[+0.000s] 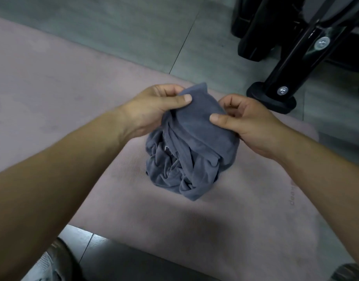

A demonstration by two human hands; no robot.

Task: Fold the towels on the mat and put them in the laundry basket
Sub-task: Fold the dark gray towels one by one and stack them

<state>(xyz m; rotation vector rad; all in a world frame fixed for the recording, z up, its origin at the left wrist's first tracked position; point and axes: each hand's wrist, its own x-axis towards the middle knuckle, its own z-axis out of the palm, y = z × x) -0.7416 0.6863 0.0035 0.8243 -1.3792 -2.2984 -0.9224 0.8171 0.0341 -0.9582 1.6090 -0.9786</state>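
A crumpled blue-grey towel (186,157) hangs bunched over the pink mat (154,216), its lower folds resting on the mat. My left hand (154,110) pinches the towel's upper left edge between thumb and fingers. My right hand (247,124) pinches the upper right edge the same way. Both hands hold the top edge close together above the mat. No laundry basket is in view.
A black metal frame leg with a round foot (274,98) stands on the grey tiled floor (134,37) just beyond the mat's far right edge. A shoe (50,264) shows at the bottom left, off the mat's near edge.
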